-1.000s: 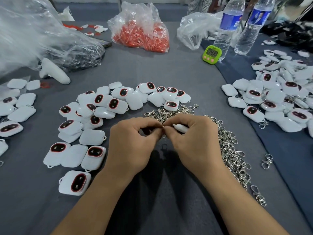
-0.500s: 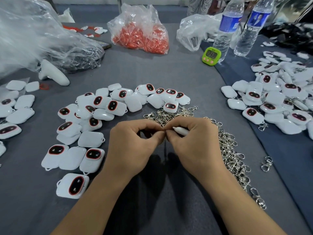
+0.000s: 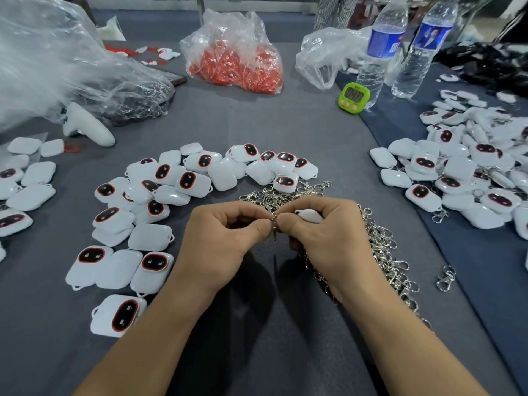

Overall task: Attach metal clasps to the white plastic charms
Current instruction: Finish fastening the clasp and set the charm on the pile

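Observation:
My left hand (image 3: 225, 241) and my right hand (image 3: 328, 241) meet fingertip to fingertip above the grey cloth. Between them a small metal clasp (image 3: 274, 227) is pinched by my left thumb and finger. My right hand holds a white plastic charm (image 3: 310, 215), mostly hidden inside its curled fingers, against the clasp. A heap of loose silver clasps (image 3: 380, 247) lies under and to the right of my right hand. Several white charms with red-rimmed dark ovals (image 3: 160, 190) spread in an arc to the left and behind my hands.
More white charms lie at the right (image 3: 463, 172) and far left (image 3: 25, 184). Behind stand a bag of red parts (image 3: 237, 64), clear plastic bags (image 3: 57, 61), a green timer (image 3: 353, 98), two water bottles (image 3: 380, 50) and a white controller (image 3: 88, 127). One stray clasp (image 3: 445, 278) lies right.
My hands stay pressed together in the same place. The clasp now shows hanging between the fingertips, and the white charm in my right hand has shifted slightly.

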Tool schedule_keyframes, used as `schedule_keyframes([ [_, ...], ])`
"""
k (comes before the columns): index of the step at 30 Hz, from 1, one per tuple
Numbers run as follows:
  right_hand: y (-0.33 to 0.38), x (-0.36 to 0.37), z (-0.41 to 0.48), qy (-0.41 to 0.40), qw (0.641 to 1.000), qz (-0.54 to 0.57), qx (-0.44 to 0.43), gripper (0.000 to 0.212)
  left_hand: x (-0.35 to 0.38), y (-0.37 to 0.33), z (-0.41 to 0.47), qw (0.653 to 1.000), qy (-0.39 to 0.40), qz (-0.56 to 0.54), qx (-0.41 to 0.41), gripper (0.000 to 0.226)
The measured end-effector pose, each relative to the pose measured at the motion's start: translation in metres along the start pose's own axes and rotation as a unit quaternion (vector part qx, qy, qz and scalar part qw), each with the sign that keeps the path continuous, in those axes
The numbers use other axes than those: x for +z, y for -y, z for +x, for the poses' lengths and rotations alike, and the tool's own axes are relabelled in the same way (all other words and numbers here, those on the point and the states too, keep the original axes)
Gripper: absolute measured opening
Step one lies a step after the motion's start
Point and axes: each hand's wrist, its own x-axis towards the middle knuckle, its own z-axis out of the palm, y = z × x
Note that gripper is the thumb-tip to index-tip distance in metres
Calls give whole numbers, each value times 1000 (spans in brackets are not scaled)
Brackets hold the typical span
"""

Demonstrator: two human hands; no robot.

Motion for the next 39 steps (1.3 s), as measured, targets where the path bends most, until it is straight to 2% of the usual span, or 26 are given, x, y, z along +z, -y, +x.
schedule_keyframes([
  [11,1,2,0,40,994,88,49,18,-3,0,0,1000,19,-14,-5,25],
  [18,3,3,-1,46,996,65,38,19,-5,-4,-2,1000,9,16,16,23],
  [22,3,3,-2,54,996,66,27,18,-3,-5,-3,999,9,23,31,10],
  [26,6,2,-2,75,996,43,15,18,-2,-5,-3,999,3,21,43,17],
  [28,5,1,-3,60,998,-9,4,18,-1,-5,-2,999,-33,6,42,16],
  [29,5,1,-3,47,998,-45,-3,23,-4,-4,-2,996,-76,10,44,15],
  [31,4,0,-5,34,995,-91,-16,37,-12,-2,1,978,-178,81,67,12],
  [33,4,3,-7,39,993,-105,-31,39,-22,1,2,940,-241,217,103,7],
  [34,3,5,-8,42,991,-119,-43,37,-25,3,2,920,-237,286,123,4],
  [36,2,8,-10,42,984,-158,-74,32,-22,6,0,886,-169,404,153,6],
  [39,1,3,-8,24,976,-191,-99,27,-7,6,-4,863,-38,475,168,10],
])
